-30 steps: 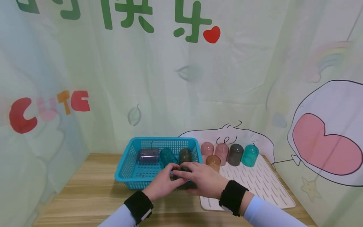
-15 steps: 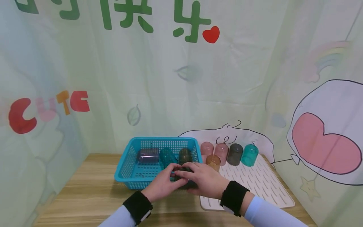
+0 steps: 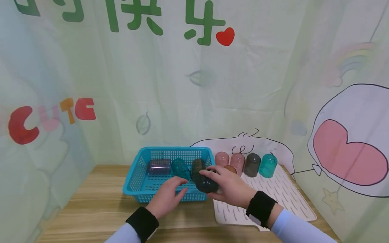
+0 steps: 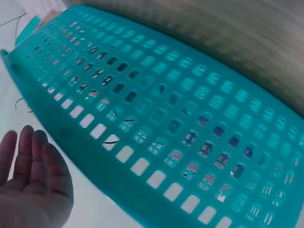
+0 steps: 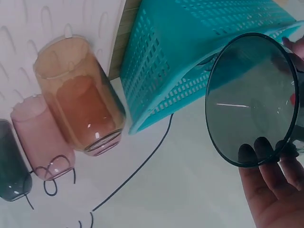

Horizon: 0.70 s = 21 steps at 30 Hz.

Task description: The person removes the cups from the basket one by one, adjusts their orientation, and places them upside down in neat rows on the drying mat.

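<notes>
- dark glass cup [image 3: 206, 182] is up in the right hand [image 3: 232, 187], at the near right corner of the blue basket [image 3: 132, 192]; its round rim faces the right wrist camera.
- right hand: fingers and thumb curve around the cup, gripping it.
- left hand [image 3: 166, 197]: loose and holding nothing, thumb apart from the fingers, at the basket's near edge, just clear of the cup.
- inside the basket, a purple cup [image 3: 159, 166] lies on its side by the far edge, a teal cup [image 3: 180, 168] slants beside it, and a brownish cup [image 3: 198, 165] sits toward the right edge.
- white mat [image 3: 273, 206]: on the desk [image 3: 100, 206], right of the basket.
- upside down along the mat's far edge: two pink cups [image 3: 238, 163], a grey cup [image 3: 252, 165] and a green cup [image 3: 268, 165].
- amber cup [image 5: 78, 95]: also upside down, just in front of the pink ones.
</notes>
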Each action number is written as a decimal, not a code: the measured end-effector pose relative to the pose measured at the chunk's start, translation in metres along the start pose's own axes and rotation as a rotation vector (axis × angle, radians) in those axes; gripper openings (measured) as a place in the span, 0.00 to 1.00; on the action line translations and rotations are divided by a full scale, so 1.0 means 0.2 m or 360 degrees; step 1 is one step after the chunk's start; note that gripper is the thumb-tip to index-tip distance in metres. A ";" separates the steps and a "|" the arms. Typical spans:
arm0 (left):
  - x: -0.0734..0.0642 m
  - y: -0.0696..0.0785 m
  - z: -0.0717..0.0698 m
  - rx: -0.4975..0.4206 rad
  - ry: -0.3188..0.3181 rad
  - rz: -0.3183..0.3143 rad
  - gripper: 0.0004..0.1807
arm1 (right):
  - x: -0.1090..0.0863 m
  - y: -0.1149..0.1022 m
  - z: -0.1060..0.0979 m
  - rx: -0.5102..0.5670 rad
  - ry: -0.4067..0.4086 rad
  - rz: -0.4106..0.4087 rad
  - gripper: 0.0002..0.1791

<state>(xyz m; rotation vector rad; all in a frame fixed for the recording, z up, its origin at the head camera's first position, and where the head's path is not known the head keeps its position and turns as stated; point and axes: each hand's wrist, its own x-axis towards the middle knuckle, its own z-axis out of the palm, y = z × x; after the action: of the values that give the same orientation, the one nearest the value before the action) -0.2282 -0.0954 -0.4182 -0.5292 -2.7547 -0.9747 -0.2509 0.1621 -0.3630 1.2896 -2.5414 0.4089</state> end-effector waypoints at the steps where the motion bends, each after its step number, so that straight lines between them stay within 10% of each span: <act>1: 0.00 -0.01 0.00 0.0074 0.0004 0.0027 0.15 | -0.01 0.01 -0.01 0.0022 0.0011 0.0033 0.42; 9: -0.03 -0.05 0.03 0.0379 0.0065 0.0204 0.05 | -0.08 0.11 -0.07 0.0278 0.0175 0.0371 0.42; 21: -0.03 -0.06 0.03 0.0408 0.0094 0.0265 0.05 | -0.17 0.37 -0.13 0.0600 0.0505 0.0759 0.44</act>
<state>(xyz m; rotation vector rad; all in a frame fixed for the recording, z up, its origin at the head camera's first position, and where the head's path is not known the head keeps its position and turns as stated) -0.2274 -0.1016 -0.4314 -0.6604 -2.6762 -0.5796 -0.2885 0.2375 -0.3612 0.6224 -2.5407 1.1358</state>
